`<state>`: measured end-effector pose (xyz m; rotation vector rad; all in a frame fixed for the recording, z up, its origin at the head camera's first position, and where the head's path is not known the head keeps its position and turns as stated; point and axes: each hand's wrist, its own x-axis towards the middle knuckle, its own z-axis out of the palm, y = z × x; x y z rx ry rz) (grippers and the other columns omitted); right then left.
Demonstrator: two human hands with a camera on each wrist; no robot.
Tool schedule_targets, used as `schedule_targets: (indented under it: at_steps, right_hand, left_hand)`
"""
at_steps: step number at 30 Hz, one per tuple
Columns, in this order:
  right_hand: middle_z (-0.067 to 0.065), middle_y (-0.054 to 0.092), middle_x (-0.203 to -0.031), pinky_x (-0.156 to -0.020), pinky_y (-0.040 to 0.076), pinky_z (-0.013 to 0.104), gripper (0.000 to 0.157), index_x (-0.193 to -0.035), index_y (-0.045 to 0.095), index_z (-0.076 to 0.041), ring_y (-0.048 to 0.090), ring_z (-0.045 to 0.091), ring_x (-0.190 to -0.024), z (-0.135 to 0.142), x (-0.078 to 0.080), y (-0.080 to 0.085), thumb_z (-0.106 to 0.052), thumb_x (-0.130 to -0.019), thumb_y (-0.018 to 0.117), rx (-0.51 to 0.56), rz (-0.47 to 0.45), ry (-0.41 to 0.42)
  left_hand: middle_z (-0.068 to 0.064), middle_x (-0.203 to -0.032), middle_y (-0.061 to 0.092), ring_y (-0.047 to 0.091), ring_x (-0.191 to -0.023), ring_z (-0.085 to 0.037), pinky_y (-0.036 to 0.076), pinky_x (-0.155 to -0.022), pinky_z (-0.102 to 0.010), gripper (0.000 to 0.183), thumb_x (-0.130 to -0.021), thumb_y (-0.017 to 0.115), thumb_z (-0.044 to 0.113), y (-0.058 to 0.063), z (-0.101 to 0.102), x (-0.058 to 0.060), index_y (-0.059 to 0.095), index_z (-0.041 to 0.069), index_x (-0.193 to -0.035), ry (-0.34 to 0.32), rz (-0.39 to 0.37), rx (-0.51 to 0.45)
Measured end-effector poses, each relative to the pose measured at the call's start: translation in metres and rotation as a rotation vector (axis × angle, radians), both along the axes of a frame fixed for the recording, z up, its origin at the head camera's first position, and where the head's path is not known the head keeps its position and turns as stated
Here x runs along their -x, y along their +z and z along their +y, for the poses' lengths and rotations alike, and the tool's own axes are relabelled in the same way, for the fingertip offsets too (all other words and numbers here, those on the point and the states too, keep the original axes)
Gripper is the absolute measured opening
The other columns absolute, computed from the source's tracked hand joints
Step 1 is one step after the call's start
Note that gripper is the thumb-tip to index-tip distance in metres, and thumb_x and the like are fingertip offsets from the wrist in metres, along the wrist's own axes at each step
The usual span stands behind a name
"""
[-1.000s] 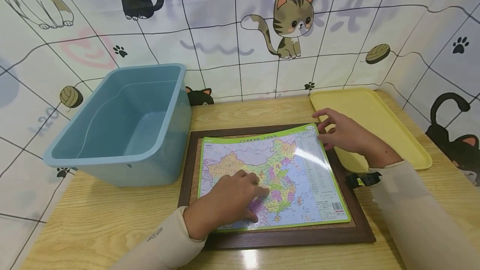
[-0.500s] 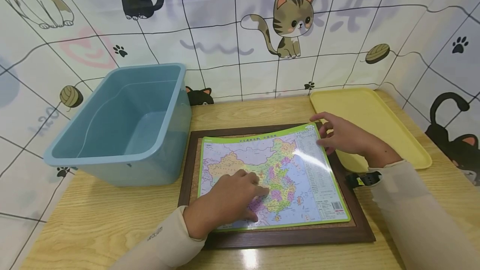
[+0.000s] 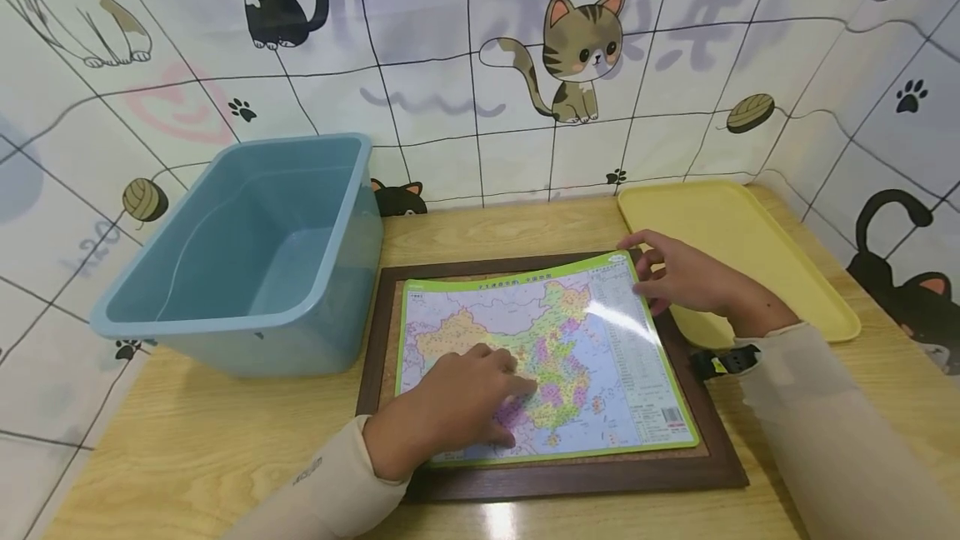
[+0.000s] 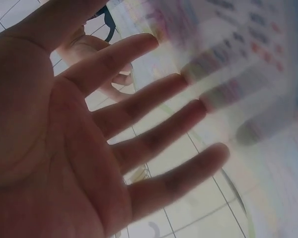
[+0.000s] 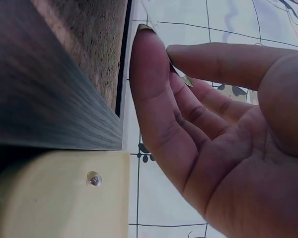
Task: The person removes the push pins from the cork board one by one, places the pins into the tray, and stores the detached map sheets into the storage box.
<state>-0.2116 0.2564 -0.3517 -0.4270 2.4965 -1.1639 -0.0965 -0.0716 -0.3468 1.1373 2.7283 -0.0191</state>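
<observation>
A laminated map (image 3: 510, 307) with a green border lies over a cork board with a dark wooden frame (image 3: 585, 484). My left hand (image 3: 461, 390) rests on the map's lower left part with its fingers spread; in the left wrist view its straight fingertips meet the glossy sheet (image 4: 238, 25). At the map's upper right edge, my right hand (image 3: 686, 273) pinches the sheet between thumb and fingers, and that corner curves upward. A green sliver of the sheet (image 5: 187, 81) shows by the thumb in the right wrist view.
A deep blue plastic tub (image 3: 315, 336) stands to the left of the board. On the right, a yellow tray (image 3: 712, 219) lies partly behind the right wrist. The wooden table (image 3: 187, 448) meets a cat-patterned wall covering (image 3: 420, 107) at the back.
The right hand's fingers have drawn in slightly at the map's corner. The left hand keeps its place on the map, and the head view has shifted a little.
</observation>
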Motion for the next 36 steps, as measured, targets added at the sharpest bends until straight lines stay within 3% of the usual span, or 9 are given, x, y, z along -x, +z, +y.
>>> schedule_targets:
  at_steps: [4, 6, 11, 16, 19, 24, 31, 36]
  right_hand:
    - [0.021, 0.053, -0.103, -0.067, 0.060, 0.037, 0.058, -0.146, 0.034, -0.005, 0.067, 0.027, -0.088, -0.001, 0.000, -0.002, 0.002, -0.095, 0.060, 0.010, -0.008, -0.002]
    - [0.021, 0.053, -0.103, -0.067, 0.060, 0.037, 0.058, -0.146, 0.034, -0.005, 0.068, 0.027, -0.087, 0.000, 0.000, -0.003, 0.003, -0.095, 0.060, 0.007, -0.008, -0.007]
    - [0.021, 0.054, -0.103, -0.062, 0.060, 0.038, 0.060, -0.148, 0.032, -0.004, 0.066, 0.025, -0.078, 0.000, -0.002, -0.002, 0.003, -0.095, 0.059, 0.005, -0.004, -0.006]
    - [0.021, 0.054, -0.104, -0.061, 0.060, 0.038, 0.060, -0.148, 0.032, -0.004, 0.066, 0.025, -0.077, 0.000, -0.002, -0.002, 0.002, -0.095, 0.059, 0.007, 0.004, -0.005]
    - [0.022, 0.054, -0.104, -0.061, 0.060, 0.038, 0.060, -0.148, 0.032, -0.005, 0.066, 0.026, -0.078, 0.001, -0.001, -0.002, 0.003, -0.095, 0.058, 0.006, 0.010, -0.007]
    - [0.023, 0.053, -0.104, -0.062, 0.060, 0.038, 0.060, -0.148, 0.031, -0.004, 0.067, 0.026, -0.076, 0.001, 0.001, -0.004, 0.003, -0.095, 0.058, 0.006, 0.015, -0.002]
    - [0.023, 0.052, -0.105, -0.062, 0.060, 0.037, 0.060, -0.149, 0.032, -0.005, 0.067, 0.026, -0.075, 0.001, 0.000, 0.000, 0.002, -0.096, 0.058, 0.021, 0.032, 0.009]
    - [0.022, 0.051, -0.107, -0.063, 0.060, 0.037, 0.060, -0.149, 0.032, -0.007, 0.065, 0.025, -0.073, 0.002, 0.001, 0.002, 0.002, -0.096, 0.059, 0.057, 0.023, 0.008]
  left_hand:
    - [0.002, -0.135, 0.062, 0.060, -0.123, -0.021, 0.058, -0.077, -0.037, 0.051, -0.086, 0.073, 0.051, -0.002, -0.007, 0.001, 0.063, 0.034, -0.133, -0.004, 0.000, -0.038]
    - [0.003, -0.133, 0.063, 0.061, -0.121, -0.019, 0.058, -0.081, -0.038, 0.046, -0.090, 0.071, 0.049, 0.000, -0.013, 0.001, 0.064, 0.032, -0.132, -0.002, 0.052, -0.093]
    - [0.005, -0.121, 0.067, 0.062, -0.115, -0.017, 0.055, -0.092, -0.041, 0.037, -0.089, 0.074, 0.039, 0.008, -0.032, -0.002, 0.069, 0.029, -0.125, 0.000, 0.352, -0.297]
    - [0.000, -0.117, 0.069, 0.063, -0.111, -0.023, 0.051, -0.091, -0.044, 0.039, -0.082, 0.079, 0.023, 0.011, -0.055, -0.005, 0.071, 0.023, -0.121, 0.017, 0.615, -0.490]
    - [-0.005, -0.114, 0.070, 0.062, -0.109, -0.028, 0.047, -0.086, -0.049, 0.029, -0.088, 0.069, 0.019, 0.010, -0.068, -0.007, 0.073, 0.018, -0.117, 0.025, 0.733, -0.581]
    - [-0.014, -0.110, 0.069, 0.061, -0.107, -0.036, 0.040, -0.083, -0.054, 0.030, -0.098, 0.049, 0.019, 0.012, -0.084, -0.009, 0.076, 0.010, -0.109, 0.056, 0.890, -0.685]
    - [-0.021, -0.109, 0.066, 0.056, -0.103, -0.044, 0.032, -0.077, -0.058, 0.028, -0.091, 0.051, 0.010, 0.013, -0.099, -0.003, 0.077, 0.004, -0.100, 0.134, 1.094, -0.794]
    - [-0.022, -0.107, 0.066, 0.055, -0.102, -0.044, 0.030, -0.074, -0.057, 0.028, -0.085, 0.053, 0.008, 0.012, -0.105, 0.001, 0.076, 0.004, -0.099, 0.192, 1.164, -0.814]
